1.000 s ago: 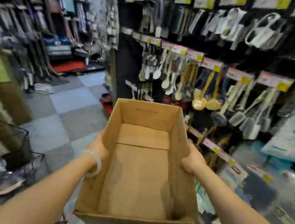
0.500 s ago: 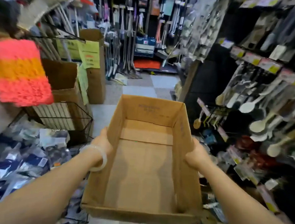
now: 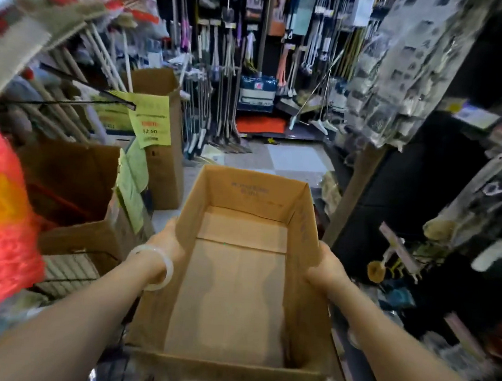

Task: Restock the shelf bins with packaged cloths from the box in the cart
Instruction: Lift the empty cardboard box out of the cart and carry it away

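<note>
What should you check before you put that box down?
1. Box empty: ok, bare cardboard inside.
2. Left hand grips the left wall: ok.
3. Right hand grips the right wall: ok.
4. Box level: ok, roughly.
5. Floor ahead free: cannot tell, box hides the near part.
6. Room beside the brown carton on the left: cannot tell.
</note>
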